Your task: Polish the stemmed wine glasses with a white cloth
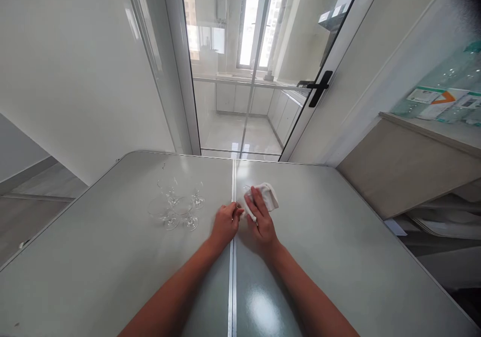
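My right hand [261, 217] is closed around a white cloth [268, 196] wrapped over a clear glass [247, 191], of which only a bit of rim shows. My left hand [224, 223] pinches the stem or foot of that same glass, just left of the cloth. Both hands hover over the seam in the middle of the grey table [338, 257]. Several clear stemmed glasses [176, 206] stand upright on the table to the left of my left hand.
A glass sliding door [240, 76] with a black handle [318, 87] stands behind the table and opens onto a kitchen. At the right a wooden shelf [413, 161] carries plastic bottles [447, 96]. A white wall runs along the left.
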Motion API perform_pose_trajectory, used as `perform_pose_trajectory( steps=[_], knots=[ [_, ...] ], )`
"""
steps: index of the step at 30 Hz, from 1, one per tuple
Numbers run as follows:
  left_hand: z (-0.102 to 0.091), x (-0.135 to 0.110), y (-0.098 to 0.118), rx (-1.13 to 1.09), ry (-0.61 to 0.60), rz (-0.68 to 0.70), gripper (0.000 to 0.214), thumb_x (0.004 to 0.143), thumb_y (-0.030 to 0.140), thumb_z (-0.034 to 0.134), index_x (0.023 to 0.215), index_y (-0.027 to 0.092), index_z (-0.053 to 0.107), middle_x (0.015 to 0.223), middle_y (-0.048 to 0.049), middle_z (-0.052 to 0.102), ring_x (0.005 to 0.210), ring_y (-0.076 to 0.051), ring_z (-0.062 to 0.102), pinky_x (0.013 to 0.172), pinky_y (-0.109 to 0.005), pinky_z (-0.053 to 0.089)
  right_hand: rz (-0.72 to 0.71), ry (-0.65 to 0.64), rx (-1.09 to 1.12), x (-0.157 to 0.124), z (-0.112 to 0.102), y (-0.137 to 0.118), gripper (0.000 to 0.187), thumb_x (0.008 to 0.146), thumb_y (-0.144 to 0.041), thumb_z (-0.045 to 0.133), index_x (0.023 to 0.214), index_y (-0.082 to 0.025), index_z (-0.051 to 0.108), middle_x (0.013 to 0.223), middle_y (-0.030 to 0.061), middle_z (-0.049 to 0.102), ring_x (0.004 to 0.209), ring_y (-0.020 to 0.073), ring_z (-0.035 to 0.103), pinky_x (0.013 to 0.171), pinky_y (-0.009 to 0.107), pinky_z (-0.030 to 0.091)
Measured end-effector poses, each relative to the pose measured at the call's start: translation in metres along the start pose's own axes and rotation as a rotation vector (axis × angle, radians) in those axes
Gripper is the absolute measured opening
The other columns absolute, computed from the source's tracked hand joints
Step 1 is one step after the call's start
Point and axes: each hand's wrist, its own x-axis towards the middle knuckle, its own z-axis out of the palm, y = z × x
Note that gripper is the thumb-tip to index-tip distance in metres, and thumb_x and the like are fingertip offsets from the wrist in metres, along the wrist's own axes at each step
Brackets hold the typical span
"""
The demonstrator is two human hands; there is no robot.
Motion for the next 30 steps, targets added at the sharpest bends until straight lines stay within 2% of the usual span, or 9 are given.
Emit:
perform_pose_trajectory(
  steps=[3, 5, 8, 11, 15, 19, 23, 26, 30],
  knots=[
    [0.006, -0.002, -0.005, 0.141, -0.018, 0.123, 0.019, 0.078, 0.005, 0.048, 0.069, 0.022, 0.051, 0.061, -0.0029, 0.060, 0.059, -0.019, 0.052, 0.059, -0.030, 0.038, -0.085, -0.169, -0.197, 0.004, -0.006, 0.006, 0.047, 0.093, -0.026, 0.060, 0.139, -0.035, 0.061, 0.152, -0.0006, 0.052, 0.150, 0.0303, 0.035, 0.123, 0.056, 0.026],
    [0.010, -0.004, -0.008, 0.163, -0.047, 0.176, 0.020, 0.074, 0.004, 0.049, 0.065, 0.023, 0.048, 0.058, -0.0027, 0.058, 0.055, -0.019, 0.050, 0.059, -0.031, 0.037, -0.071, -0.208, -0.282, 0.004, -0.008, 0.007, 0.044, 0.091, -0.023, 0.060, 0.133, -0.034, 0.067, 0.139, 0.0011, 0.064, 0.140, 0.0324, 0.047, 0.118, 0.057, 0.031],
    [0.012, -0.005, -0.008, 0.172, -0.100, 0.247, 0.019, 0.074, 0.006, 0.053, 0.065, 0.023, 0.048, 0.057, -0.0016, 0.058, 0.052, -0.018, 0.050, 0.062, -0.032, 0.038, 0.014, -0.122, -0.316, 0.005, -0.011, 0.005, 0.030, 0.088, -0.024, 0.063, 0.113, -0.033, 0.077, 0.116, 0.0033, 0.075, 0.121, 0.0329, 0.058, 0.111, 0.054, 0.038],
    [0.010, -0.006, -0.006, 0.201, -0.140, 0.340, 0.019, 0.082, 0.010, 0.055, 0.069, 0.022, 0.050, 0.059, -0.0013, 0.061, 0.052, -0.017, 0.053, 0.065, -0.033, 0.038, 0.138, -0.031, -0.247, 0.007, -0.018, 0.000, 0.015, 0.088, -0.028, 0.066, 0.090, -0.031, 0.080, 0.095, 0.0042, 0.077, 0.098, 0.0298, 0.062, 0.101, 0.048, 0.043],
    [0.005, -0.007, -0.003, 0.186, -0.151, 0.410, 0.022, 0.095, 0.025, 0.054, 0.073, 0.022, 0.054, 0.058, -0.0001, 0.061, 0.051, -0.016, 0.055, 0.066, -0.034, 0.039, 0.343, -0.029, 0.031, 0.015, -0.036, -0.004, 0.023, 0.089, -0.038, 0.066, 0.076, -0.025, 0.080, 0.081, 0.0053, 0.075, 0.081, 0.0258, 0.063, 0.087, 0.041, 0.049],
    [0.001, -0.008, -0.001, 0.096, -0.186, 0.461, 0.020, 0.096, 0.026, 0.051, 0.076, 0.022, 0.056, 0.057, 0.0015, 0.058, 0.051, -0.015, 0.054, 0.069, -0.034, 0.041, 0.496, -0.144, 0.509, 0.017, -0.052, -0.004, 0.032, 0.086, -0.044, 0.066, 0.072, -0.019, 0.078, 0.080, 0.0080, 0.074, 0.084, 0.0271, 0.067, 0.085, 0.042, 0.053],
    [-0.001, -0.007, 0.000, -0.036, -0.185, 0.453, 0.022, 0.094, 0.023, 0.051, 0.072, 0.022, 0.051, 0.058, 0.0021, 0.055, 0.053, -0.014, 0.051, 0.070, -0.032, 0.043, 0.564, -0.049, 0.799, 0.013, -0.046, -0.005, 0.036, 0.084, -0.051, 0.063, 0.069, -0.020, 0.074, 0.083, 0.0092, 0.073, 0.098, 0.0302, 0.068, 0.093, 0.047, 0.054],
    [-0.002, -0.007, 0.001, -0.118, -0.153, 0.340, 0.020, 0.093, 0.021, 0.052, 0.073, 0.022, 0.050, 0.061, 0.0013, 0.054, 0.058, -0.016, 0.051, 0.070, -0.030, 0.045, 0.631, 0.082, 0.903, 0.012, -0.032, -0.008, 0.038, 0.090, -0.056, 0.057, 0.086, -0.023, 0.075, 0.095, 0.0071, 0.074, 0.104, 0.0286, 0.069, 0.093, 0.046, 0.055],
    [-0.005, -0.005, 0.002, -0.168, -0.108, 0.121, 0.023, 0.094, 0.030, 0.055, 0.073, 0.021, 0.055, 0.064, 0.0000, 0.057, 0.064, -0.016, 0.052, 0.061, -0.026, 0.041, 0.665, 0.173, 1.019, 0.012, -0.014, -0.014, 0.040, 0.094, -0.056, 0.053, 0.116, -0.029, 0.071, 0.125, 0.0041, 0.071, 0.118, 0.0255, 0.065, 0.099, 0.044, 0.054]
  ],
)
